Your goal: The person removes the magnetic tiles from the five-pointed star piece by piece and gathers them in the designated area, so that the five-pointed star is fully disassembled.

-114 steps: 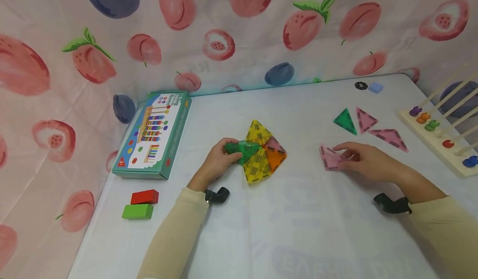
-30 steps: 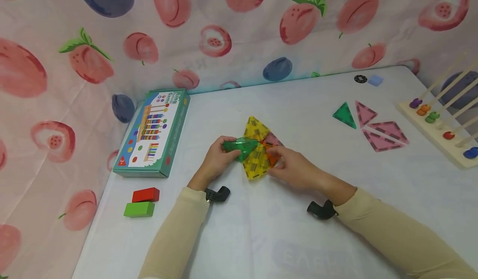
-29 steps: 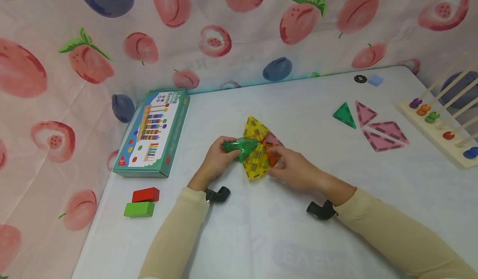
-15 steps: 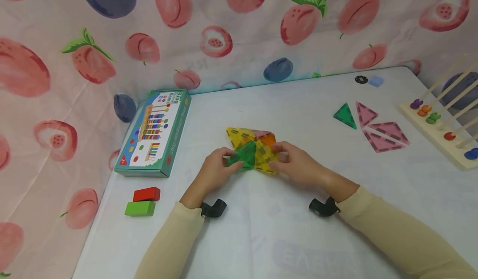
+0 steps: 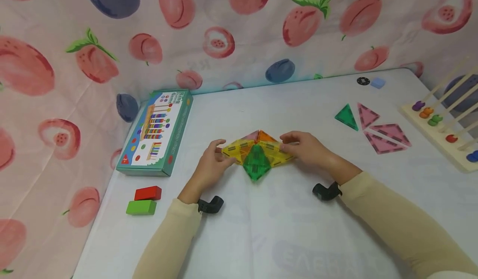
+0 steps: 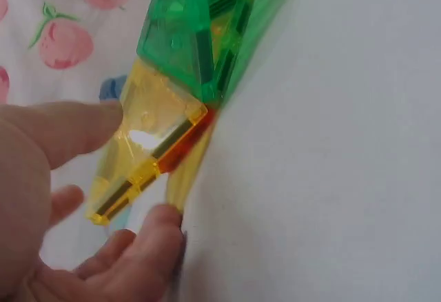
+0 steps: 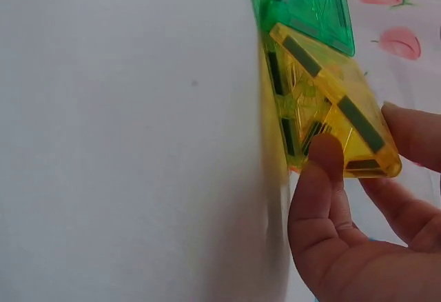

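Note:
A structure of translucent magnetic tiles point(image 5: 257, 162) rests on the white table between my hands. Green tiles form its near, raised part, yellow ones spread to both sides, and a pink and an orange tile lie at the back. My left hand point(image 5: 210, 165) has thumb and fingers around the left yellow tile point(image 6: 148, 119). On the opposite side, my right hand point(image 5: 308, 149) pinches the right yellow tile point(image 7: 337, 102) by its outer corner. The structure's far underside is hidden.
Loose on the right lie a green triangle tile point(image 5: 347, 116) and several pink ones point(image 5: 382, 142). Beyond are a black disc point(image 5: 363, 81), a blue piece point(image 5: 378, 82) and a peg board point(image 5: 440, 133). At left are a game box point(image 5: 154, 133) and red point(image 5: 147, 193) and green blocks point(image 5: 141, 207).
The tile structure has turned anticlockwise, its green part swinging from left to front. My left hand has shifted from green to yellow. Earlier, my right hand set a pink tile down by the others.

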The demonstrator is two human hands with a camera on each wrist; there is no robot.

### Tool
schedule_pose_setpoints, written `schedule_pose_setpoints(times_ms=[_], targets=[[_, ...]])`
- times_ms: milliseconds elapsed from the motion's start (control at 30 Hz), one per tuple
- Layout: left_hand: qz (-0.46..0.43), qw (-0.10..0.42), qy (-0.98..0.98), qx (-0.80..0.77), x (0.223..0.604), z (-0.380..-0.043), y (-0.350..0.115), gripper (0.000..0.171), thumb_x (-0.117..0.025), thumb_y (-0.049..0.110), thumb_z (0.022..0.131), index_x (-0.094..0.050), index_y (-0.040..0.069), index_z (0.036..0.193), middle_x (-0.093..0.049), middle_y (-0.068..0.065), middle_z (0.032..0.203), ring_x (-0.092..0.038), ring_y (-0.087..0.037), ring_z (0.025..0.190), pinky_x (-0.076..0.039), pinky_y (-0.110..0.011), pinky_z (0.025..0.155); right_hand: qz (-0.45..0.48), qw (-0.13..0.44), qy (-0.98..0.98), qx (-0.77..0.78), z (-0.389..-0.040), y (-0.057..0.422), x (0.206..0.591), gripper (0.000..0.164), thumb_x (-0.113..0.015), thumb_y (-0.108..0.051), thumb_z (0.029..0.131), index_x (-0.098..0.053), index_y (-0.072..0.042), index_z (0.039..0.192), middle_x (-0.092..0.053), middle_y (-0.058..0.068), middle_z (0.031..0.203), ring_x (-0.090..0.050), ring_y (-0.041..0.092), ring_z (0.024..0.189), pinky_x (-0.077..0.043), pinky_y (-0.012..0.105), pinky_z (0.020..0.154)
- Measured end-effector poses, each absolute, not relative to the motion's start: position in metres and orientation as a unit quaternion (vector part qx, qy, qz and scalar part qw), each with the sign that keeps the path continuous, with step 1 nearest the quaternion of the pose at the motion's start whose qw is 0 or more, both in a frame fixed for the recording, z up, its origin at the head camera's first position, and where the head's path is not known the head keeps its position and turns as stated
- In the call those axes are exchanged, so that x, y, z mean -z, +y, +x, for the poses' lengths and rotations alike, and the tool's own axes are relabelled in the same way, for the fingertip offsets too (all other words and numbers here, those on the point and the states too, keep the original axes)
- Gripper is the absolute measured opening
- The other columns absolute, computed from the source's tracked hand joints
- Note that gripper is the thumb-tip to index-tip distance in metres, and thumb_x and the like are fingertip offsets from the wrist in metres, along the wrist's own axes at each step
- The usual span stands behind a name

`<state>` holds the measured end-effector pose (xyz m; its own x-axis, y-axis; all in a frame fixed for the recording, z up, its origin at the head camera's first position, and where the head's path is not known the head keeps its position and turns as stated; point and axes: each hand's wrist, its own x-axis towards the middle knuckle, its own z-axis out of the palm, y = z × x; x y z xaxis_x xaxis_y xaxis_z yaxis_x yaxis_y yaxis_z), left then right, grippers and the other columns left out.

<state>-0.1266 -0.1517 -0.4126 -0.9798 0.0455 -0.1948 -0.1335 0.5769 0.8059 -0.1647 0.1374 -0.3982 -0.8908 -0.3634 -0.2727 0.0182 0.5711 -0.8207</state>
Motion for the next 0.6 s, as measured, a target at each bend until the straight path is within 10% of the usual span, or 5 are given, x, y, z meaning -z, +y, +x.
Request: schedule_pose_setpoints(times_ms=[600], targets=[[-0.066,0.162,0.778,-0.603,0.43,-0.15,-0.149,0.038,-0.07,0.026,0.078,-0.057,0.023,0.114,-0.055,-0.008,0.107,-0.057,-0.02,0.089,-0.049,-0.028,0.072,-0.099,0.182,0.904,0.373,-0.177,0.184,0.404,0.038,-0.058,-0.028,0.086,-0.053,-0.012,0.12,-0.048,0.011,0.122,-0.045,0.027,0.102,-0.037,0.044,0.088]])
